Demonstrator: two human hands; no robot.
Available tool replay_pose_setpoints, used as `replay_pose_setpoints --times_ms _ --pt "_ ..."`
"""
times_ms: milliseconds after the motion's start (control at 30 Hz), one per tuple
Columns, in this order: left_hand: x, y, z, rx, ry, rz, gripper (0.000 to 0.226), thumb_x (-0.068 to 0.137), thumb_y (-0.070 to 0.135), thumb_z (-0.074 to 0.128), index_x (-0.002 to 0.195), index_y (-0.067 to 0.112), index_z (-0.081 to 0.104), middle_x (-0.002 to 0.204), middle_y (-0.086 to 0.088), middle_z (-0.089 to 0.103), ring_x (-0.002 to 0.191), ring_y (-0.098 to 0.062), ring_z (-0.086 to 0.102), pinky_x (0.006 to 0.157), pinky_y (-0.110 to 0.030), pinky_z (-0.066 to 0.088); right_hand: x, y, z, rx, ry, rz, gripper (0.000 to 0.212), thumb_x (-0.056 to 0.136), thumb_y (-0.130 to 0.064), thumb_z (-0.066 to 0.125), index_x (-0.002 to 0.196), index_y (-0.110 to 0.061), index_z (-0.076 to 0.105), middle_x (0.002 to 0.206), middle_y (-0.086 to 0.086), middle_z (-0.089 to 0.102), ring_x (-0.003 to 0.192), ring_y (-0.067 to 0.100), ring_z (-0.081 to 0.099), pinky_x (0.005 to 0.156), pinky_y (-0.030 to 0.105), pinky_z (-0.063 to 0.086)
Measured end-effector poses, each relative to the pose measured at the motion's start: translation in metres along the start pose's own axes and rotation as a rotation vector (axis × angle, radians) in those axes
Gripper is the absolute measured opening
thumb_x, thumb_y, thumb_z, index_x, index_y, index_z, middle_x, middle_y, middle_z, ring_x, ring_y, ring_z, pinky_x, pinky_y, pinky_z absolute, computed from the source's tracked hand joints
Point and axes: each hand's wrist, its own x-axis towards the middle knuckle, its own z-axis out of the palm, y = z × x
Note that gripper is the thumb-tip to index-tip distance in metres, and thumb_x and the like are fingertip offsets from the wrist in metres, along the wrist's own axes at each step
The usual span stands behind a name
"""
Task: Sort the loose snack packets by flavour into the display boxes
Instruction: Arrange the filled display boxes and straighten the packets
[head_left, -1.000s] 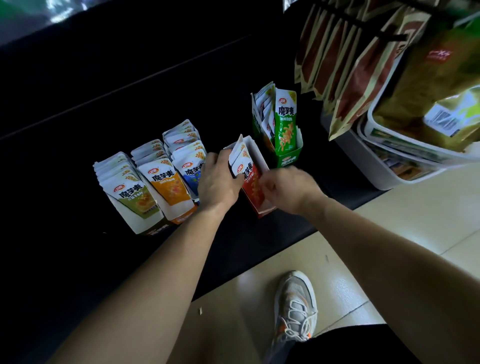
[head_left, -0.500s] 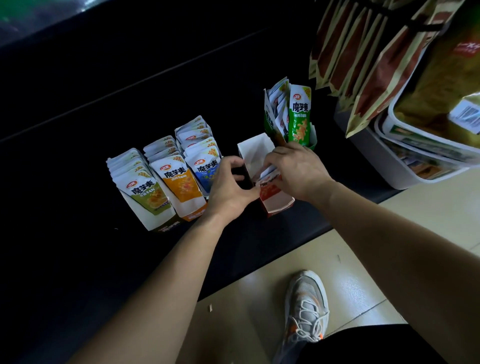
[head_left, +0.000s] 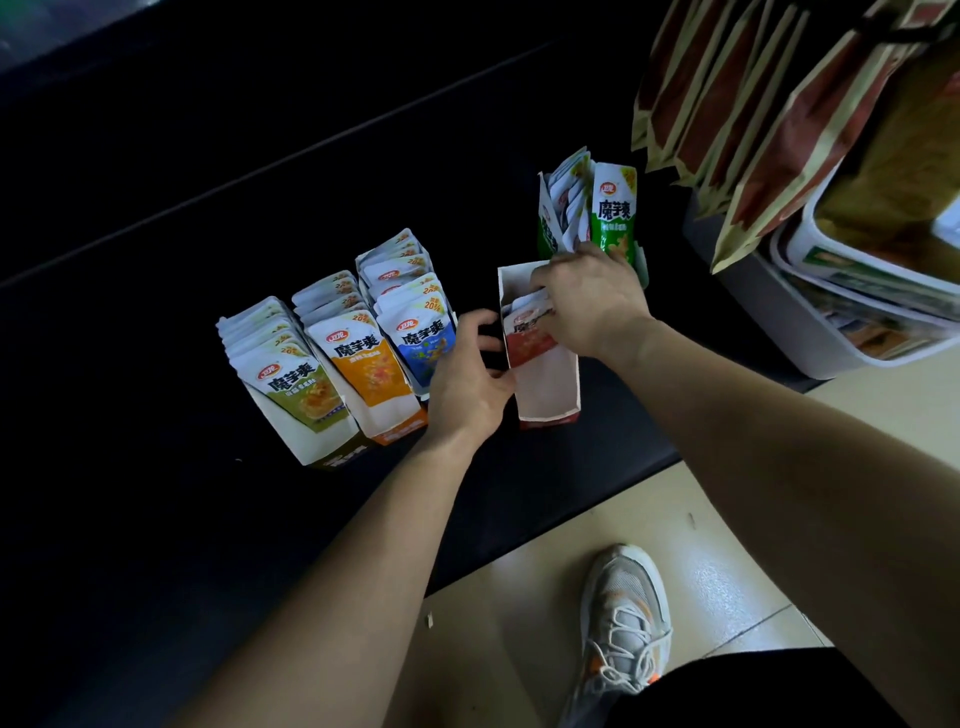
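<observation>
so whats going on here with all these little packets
A person is sorting snack packets on a dark shelf. The right hand holds a few red packets down inside the red box, whose front part is empty. The left hand rests against its left wall. Beside it, rows of olive packets, orange packets and blue packets fill their boxes. A green box stands behind.
</observation>
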Motion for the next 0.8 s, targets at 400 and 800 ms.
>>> replay_pose_setpoints --times_ms 400,800 --pt "0.005 -0.003 0.005 0.056 -0.025 -0.02 0.052 0.083 0.015 0.076 0.127 0.022 0.048 0.099 0.007 0.062 0.085 -0.016 0.067 0.08 -0.041 0.058 0.002 0.002 0.012 0.008 0.117 -0.061 0.051 0.084 -0.036 0.069 0.132 -0.025 0.058 0.129 0.004 0.055 0.125 0.033 0.043 0.101 0.048 0.035" --pt "0.006 -0.002 0.006 0.075 -0.066 -0.029 0.047 0.087 0.017 0.073 0.127 0.023 0.049 0.102 0.009 0.059 0.088 -0.013 0.063 0.077 -0.036 0.058 0.008 0.0 0.019 -0.02 0.043 0.041 0.067 0.079 -0.015 0.075 0.136 -0.023 0.04 0.129 0.011 0.046 0.12 0.035 0.048 0.083 0.05 0.048"
